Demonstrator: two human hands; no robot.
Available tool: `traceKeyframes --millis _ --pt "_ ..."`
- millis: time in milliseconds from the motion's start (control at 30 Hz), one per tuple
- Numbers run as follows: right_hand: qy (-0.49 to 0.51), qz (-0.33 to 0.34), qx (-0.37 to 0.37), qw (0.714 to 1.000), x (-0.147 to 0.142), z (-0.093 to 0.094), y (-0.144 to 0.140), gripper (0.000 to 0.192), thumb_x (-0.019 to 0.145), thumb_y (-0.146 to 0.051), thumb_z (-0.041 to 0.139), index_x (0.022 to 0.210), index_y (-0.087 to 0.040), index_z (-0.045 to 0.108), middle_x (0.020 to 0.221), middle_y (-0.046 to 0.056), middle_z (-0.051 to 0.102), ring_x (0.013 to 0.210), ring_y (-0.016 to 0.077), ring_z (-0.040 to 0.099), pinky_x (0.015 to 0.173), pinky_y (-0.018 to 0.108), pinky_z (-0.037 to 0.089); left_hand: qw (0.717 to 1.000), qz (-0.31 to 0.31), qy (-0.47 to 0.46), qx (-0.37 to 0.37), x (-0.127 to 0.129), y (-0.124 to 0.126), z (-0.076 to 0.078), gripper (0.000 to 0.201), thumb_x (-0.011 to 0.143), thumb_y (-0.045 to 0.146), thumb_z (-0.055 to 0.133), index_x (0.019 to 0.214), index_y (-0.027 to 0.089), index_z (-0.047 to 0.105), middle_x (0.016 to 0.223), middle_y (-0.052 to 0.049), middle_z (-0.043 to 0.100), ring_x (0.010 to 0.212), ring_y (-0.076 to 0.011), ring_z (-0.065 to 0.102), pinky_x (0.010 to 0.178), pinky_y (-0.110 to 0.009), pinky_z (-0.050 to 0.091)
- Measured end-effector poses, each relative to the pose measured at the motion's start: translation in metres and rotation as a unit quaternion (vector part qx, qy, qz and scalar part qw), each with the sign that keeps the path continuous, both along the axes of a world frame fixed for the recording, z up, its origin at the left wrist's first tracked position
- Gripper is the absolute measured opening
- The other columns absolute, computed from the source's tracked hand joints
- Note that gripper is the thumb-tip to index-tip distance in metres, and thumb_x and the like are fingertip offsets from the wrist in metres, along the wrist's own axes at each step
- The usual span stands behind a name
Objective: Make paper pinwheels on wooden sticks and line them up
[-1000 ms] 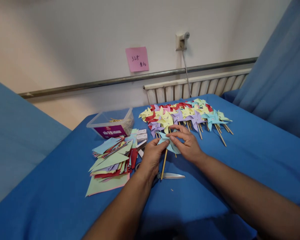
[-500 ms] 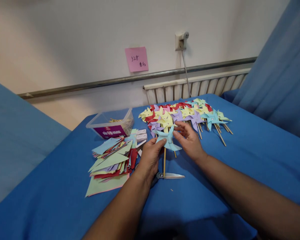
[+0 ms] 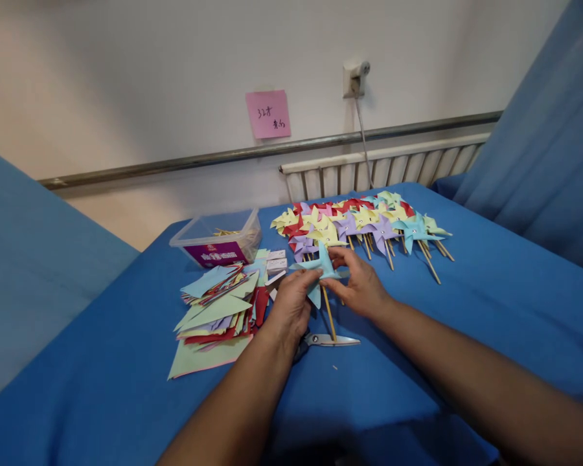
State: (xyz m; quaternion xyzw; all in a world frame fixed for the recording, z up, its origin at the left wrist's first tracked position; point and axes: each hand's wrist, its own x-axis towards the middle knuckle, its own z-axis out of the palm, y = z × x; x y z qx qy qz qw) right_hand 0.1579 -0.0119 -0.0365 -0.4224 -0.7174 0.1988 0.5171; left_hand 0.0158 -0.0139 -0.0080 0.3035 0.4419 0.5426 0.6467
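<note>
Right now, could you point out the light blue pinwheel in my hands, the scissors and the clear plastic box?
Light blue pinwheel [image 3: 323, 262]: head view, on its upright paper blade.
Scissors [image 3: 322, 339]: head view, on the metal near the pivot.
Clear plastic box [image 3: 214, 254]: head view, on its labelled front wall.

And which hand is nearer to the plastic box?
Left. The left hand is nearer the camera than the plastic box and to its right, at the light-blue pinwheel; the right hand is farther right, on the pinwheel's other side.
</note>
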Motion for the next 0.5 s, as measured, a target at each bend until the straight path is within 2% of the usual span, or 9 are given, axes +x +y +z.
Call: traceKeyframes --millis 133,300,500 --pt "0.032 0.029 -0.028 0.999 0.0001 0.0002 -0.0009 0.057 0.075 -0.034 0.074 0.126 -0.026 0.048 0.112 0.009 0.065 0.097 0.0244 0.064 0.086 0.044 0.052 1.000 0.006 -0.007 0.009 0.0001 -0.0011 0.0037 0.019 0.057 0.016 0.078 0.073 0.012 0.068 0.073 -0.004 0.070 0.066 -0.0134 0.061 0.068 -0.025 0.046" --pt "0.121 0.065 -0.069 0.988 -0.0003 -0.0041 0.0024 0.039 0.081 -0.032 0.069 0.116 -0.026 0.055 0.100 0.004 0.069 0.094 0.0211 0.066 0.087 0.041 0.051 1.000 0.000 -0.003 -0.003 -0.0018 -0.0015 0.0064 0.018 0.056 0.016 0.078 0.070 0.012 0.068 0.070 -0.004 0.070 0.063 -0.0135 0.061 0.069 -0.026 0.046" --pt "0.182 0.087 -0.112 0.973 -0.0003 -0.0057 0.0050 0.035 0.078 -0.031 0.071 0.111 -0.025 0.058 0.091 0.002 0.069 0.088 0.0189 0.067 0.082 0.037 0.051 1.000 -0.005 -0.015 0.005 -0.0040 0.0000 0.0062 0.016 0.058 0.016 0.078 0.071 0.012 0.068 0.072 -0.004 0.071 0.065 -0.0147 0.062 0.070 -0.027 0.047"
